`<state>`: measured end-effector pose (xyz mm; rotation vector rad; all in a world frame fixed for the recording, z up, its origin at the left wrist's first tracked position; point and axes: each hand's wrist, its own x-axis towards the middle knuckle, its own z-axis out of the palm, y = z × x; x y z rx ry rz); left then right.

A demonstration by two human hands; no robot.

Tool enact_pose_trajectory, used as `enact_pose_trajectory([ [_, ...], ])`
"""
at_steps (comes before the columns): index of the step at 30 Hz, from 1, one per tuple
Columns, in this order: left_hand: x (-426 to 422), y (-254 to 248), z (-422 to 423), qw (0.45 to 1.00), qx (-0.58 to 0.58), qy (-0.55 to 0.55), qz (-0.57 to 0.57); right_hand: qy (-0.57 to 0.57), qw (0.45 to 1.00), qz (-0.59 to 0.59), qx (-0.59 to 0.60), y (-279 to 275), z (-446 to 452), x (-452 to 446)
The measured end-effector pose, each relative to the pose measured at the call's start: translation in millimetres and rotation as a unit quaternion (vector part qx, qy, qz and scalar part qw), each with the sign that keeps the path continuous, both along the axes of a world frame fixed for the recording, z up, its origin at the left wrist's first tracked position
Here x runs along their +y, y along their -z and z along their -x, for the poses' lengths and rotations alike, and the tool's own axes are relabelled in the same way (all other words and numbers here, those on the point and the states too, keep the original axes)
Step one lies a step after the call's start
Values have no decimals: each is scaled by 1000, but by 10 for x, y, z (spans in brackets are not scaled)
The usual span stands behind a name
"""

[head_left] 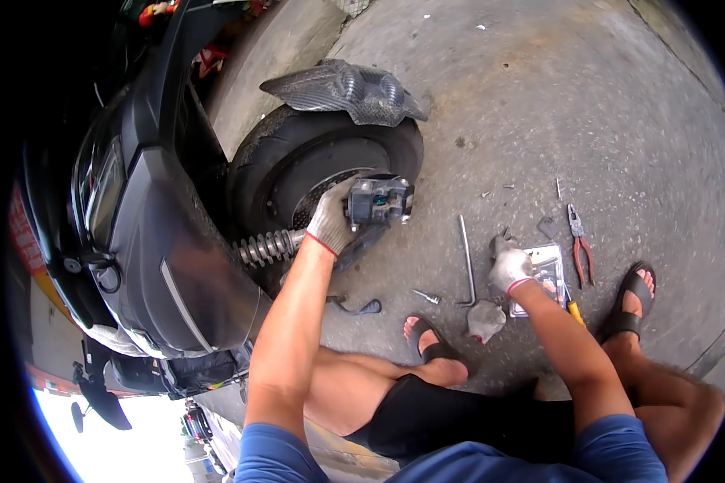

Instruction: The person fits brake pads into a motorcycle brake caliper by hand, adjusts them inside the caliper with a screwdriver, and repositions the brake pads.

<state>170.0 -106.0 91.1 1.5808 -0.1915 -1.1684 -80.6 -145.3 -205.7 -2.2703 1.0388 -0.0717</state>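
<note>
My left hand (333, 216), in a pale work glove, is wrapped round a dark brake caliper (377, 201) in front of the wheel's perforated disc. My right hand (509, 262), gloved too, is low over the ground at the left edge of a clear plastic package (546, 278). Its fingers are bent round a small dark item too hidden to name. A small dark flat piece (547, 226) lies just above the package. Behind the caliper is the black tyre (258, 153), with a carbon-patterned fender (354, 90) above it.
Red-handled pliers (582, 249), an L-shaped wrench (466, 258), a yellow-handled screwdriver (575, 312), a socket piece (427, 297) and a crumpled grey cloth item (486, 320) lie on the ground. The scooter body (177, 258) and a coil spring (270, 248) stand at the left.
</note>
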Motion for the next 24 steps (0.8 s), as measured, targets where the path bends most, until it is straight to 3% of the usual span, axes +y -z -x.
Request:
enact_pose_trajectory([
  [1,7,2,-13,1000,15,-8,-7,53,994,-29,-88,-90,-16,-59],
  [2,11,21,-44,1000,14,-8,-9,54,994,-31,-89,-174,-51,-135],
  [3,27,52,-81,1000,13,3,-3,156,918,-281,-233,-391,-99,-254],
  [4,44,70,-103,1000,12,13,4,243,750,-503,-353,-615,-129,-351],
  [6,30,28,-30,1000,9,1,-6,231,614,-572,-492,-1053,-106,-484],
  [7,15,-4,9,1000,7,-8,-11,231,612,-574,-493,-1292,-105,-539],
  [9,13,-49,39,1000,12,11,-7,196,529,-599,-568,-1728,-102,-620],
  [10,10,-58,44,999,19,29,-1,196,529,-599,-568,-1857,-83,-627],
  [12,-5,-47,35,1000,13,26,-3,133,653,-499,-554,-2075,-38,-572],
  [14,-13,-52,29,1000,8,22,-5,139,741,-340,-562,-2254,-136,-317],
  [15,-15,-73,44,1000,21,20,-5,140,751,-250,-595,-2260,-232,-132],
  [18,-58,-109,102,1000,18,-2,-22,84,760,-162,-624,-2353,-253,144],
  [22,22,-8,-32,1000,13,1,7,82,736,-129,-660,-2359,-369,270],
  [24,35,38,-93,999,29,-1,15,93,719,-220,-653,-2358,-387,293],
])
